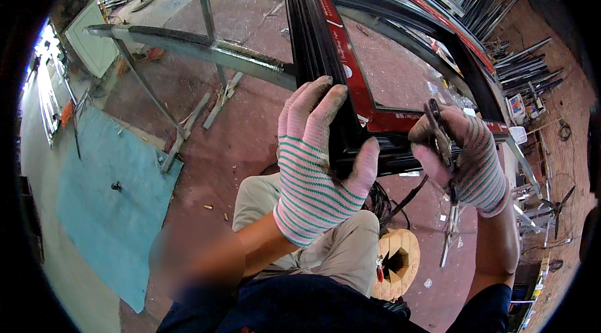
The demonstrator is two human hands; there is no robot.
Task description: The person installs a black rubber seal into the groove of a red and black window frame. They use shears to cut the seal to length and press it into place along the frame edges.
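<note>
- Window-type frame (306, 39): black, rectangular; red film (345, 51) along left and near sides.
- Plier-like tool (442, 140): metal, lengthwise across near side, toward right corner.

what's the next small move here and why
Probably settle the tool against the near bar of the frame. The right hand has its grip closed on the tool over that bar, and the left hand lies across the near left corner, where it could brace the frame. Whether the tool already touches is unclear.
</note>
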